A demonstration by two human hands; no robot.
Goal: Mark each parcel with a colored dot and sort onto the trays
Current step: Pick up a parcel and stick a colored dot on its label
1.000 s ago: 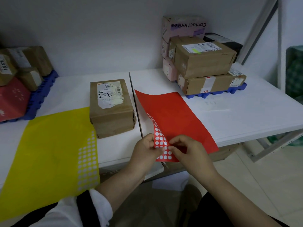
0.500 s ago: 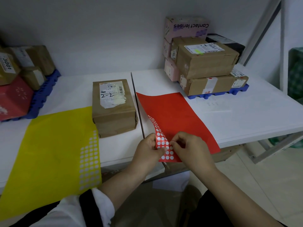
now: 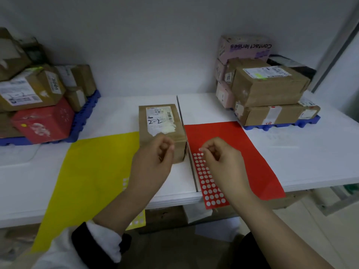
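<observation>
A brown parcel [image 3: 161, 121] with a white label marked "2-2" lies at the middle of the white table [image 3: 320, 162]. To its right lies flat a red sticker sheet [image 3: 233, 144], with rows of empty white circles along its left edge. A yellow sticker sheet [image 3: 93, 171] lies to the left and hangs over the front edge. My left hand [image 3: 153, 162] hovers before the parcel's near end, fingers loosely curled and holding nothing. My right hand [image 3: 221, 162] hovers over the red sheet, thumb and forefinger pinched on a tiny dot sticker that is barely visible.
A blue tray [image 3: 85, 117] at the back left carries several brown parcels and a red box [image 3: 42, 121]. Another blue tray [image 3: 281, 126] at the back right holds stacked brown and pink boxes. A seam runs between two tabletops just right of the parcel. Cardboard lies under the table.
Both hands have let go of the red sheet's corner and risen toward the parcel. The sheet now lies flat. My head has moved closer and left.
</observation>
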